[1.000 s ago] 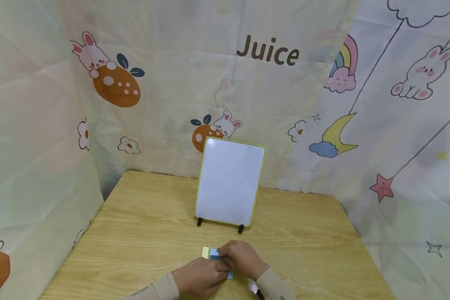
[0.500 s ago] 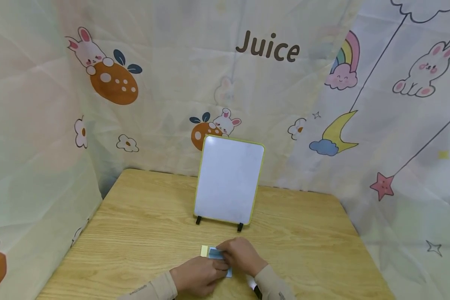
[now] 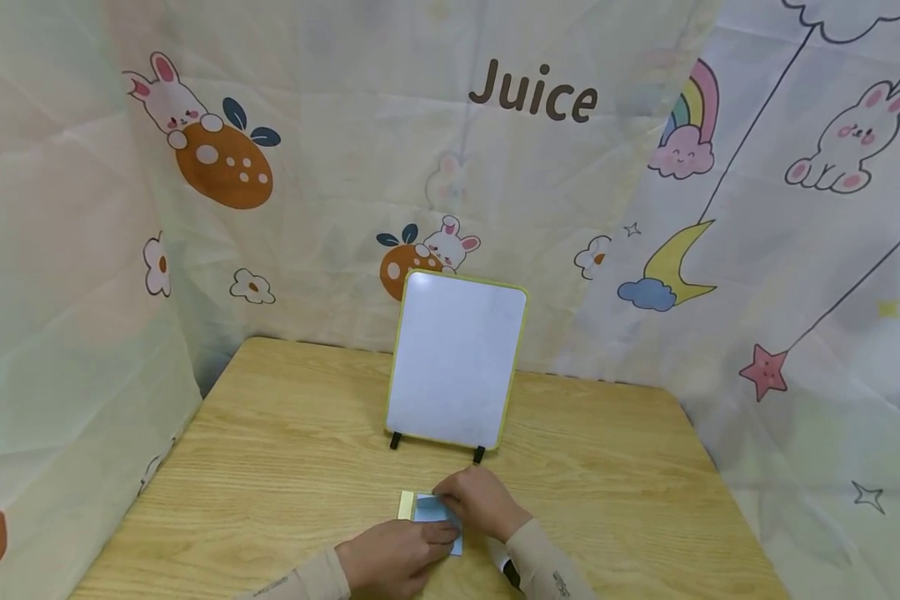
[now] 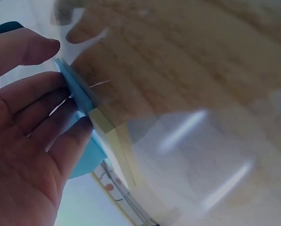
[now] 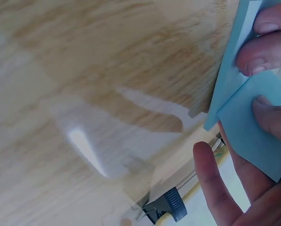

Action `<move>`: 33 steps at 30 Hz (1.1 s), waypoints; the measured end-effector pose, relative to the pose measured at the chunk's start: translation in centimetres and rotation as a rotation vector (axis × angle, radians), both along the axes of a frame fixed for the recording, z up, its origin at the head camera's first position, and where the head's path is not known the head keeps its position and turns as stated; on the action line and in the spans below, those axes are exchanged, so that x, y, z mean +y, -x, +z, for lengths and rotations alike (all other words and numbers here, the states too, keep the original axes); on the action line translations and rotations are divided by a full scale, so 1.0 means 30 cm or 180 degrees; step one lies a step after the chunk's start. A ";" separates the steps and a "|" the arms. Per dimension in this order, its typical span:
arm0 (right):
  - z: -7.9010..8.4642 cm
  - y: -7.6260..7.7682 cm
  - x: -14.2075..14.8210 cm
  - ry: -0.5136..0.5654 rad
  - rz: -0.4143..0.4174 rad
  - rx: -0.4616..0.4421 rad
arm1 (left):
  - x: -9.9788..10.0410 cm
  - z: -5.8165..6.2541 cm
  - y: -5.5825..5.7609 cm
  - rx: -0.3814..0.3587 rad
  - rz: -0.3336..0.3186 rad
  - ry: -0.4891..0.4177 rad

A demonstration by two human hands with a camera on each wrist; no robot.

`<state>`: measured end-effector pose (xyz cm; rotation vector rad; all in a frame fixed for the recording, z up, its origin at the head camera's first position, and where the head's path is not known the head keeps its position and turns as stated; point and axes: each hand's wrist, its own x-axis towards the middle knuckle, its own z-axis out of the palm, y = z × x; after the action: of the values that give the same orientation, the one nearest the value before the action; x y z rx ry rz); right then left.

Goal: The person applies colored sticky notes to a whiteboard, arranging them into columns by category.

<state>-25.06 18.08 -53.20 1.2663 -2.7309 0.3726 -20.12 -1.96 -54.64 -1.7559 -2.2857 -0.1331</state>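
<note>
On the table (image 3: 292,450), before one whiteboard (image 3: 457,358), the person is apparently peeling a sheet (image 5: 253,136) off one blue pad (image 3: 457,547). The right hand (image 3: 486,503) is pinching that sheet; the left hand (image 3: 397,552) is pressing the pad, fingers extended. The next move probably calls for easing the sheet free while steadying the pad. One yellow pad (image 3: 406,505) is lying just beside, one marker (image 3: 510,572) by the right sleeve (image 3: 543,560).
</note>
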 end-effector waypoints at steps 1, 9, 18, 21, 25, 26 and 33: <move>0.002 0.001 -0.002 -0.0014 -0.0002 0.0003 | 0.001 0.001 0.002 0.0009 0.0004 -0.0008; 0.013 -0.010 -0.014 0.0026 0.0099 0.0014 | 0.029 -0.001 0.035 0.0056 -0.0057 -0.0074; 0.016 -0.003 -0.015 0.0013 0.0036 -0.0008 | 0.033 0.006 0.055 -0.0071 -0.0130 -0.0056; 0.014 -0.003 -0.010 0.0046 0.0014 -0.0062 | 0.027 0.008 0.050 -0.0216 -0.0121 0.0029; 0.017 -0.003 -0.008 0.0087 0.0013 -0.0115 | 0.022 -0.006 0.037 -0.0227 -0.0120 0.0033; 0.019 -0.003 -0.008 0.0099 0.0012 -0.0139 | 0.021 -0.009 0.034 -0.0200 -0.0124 0.0026; 0.034 0.010 -0.009 0.0032 -0.0066 -0.0268 | 0.030 -0.011 0.023 -0.0236 -0.0088 0.0129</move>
<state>-25.35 17.80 -52.18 1.2463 -2.8054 0.4468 -20.79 -1.06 -54.95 -1.8323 -2.3317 -0.1608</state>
